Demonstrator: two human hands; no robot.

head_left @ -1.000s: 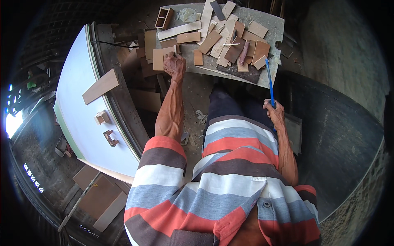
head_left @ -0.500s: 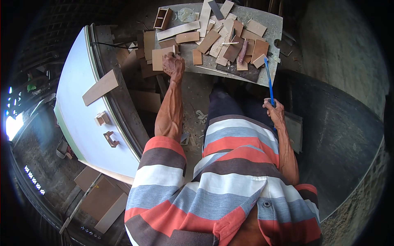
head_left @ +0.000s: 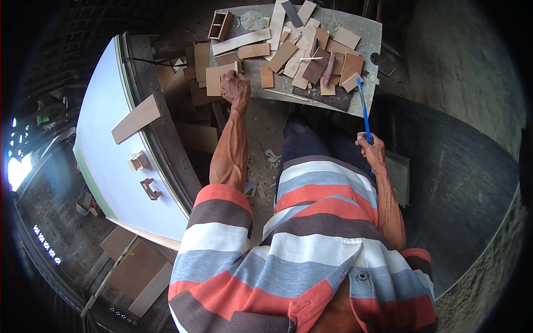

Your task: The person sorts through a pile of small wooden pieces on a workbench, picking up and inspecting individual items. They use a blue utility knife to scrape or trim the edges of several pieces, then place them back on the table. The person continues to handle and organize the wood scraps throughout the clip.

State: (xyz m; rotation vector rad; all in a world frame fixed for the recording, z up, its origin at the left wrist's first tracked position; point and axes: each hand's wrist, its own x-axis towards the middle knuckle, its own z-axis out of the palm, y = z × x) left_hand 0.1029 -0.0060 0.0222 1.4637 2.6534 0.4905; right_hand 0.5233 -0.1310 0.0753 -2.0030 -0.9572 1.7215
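Note:
My left hand (head_left: pixel 235 89) is closed, fingers curled down on a thin light-brown wooden board (head_left: pixel 215 81) at the table's near left edge. A small upright wooden strip (head_left: pixel 237 67) shows just beyond the knuckles; my fingertips are hidden. In my right hand (head_left: pixel 371 150), closed at the table's near right side, is a long thin blue tool (head_left: pixel 363 102). Its far end reaches over the table corner, close to a small pale wood piece (head_left: pixel 351 83). The tool's exact kind cannot be made out from this angle.
Wood offcuts (head_left: pixel 300 55), a reddish-brown handle-like piece (head_left: pixel 328 69) and a small compartment box (head_left: pixel 220 25) lie on the grey worktable (head_left: pixel 371 38). To the left, a white panel (head_left: pixel 105 105) carries a wooden strip (head_left: pixel 136 119) and two small wooden frames (head_left: pixel 138 161). A dark curved panel (head_left: pixel 455 183) stands right.

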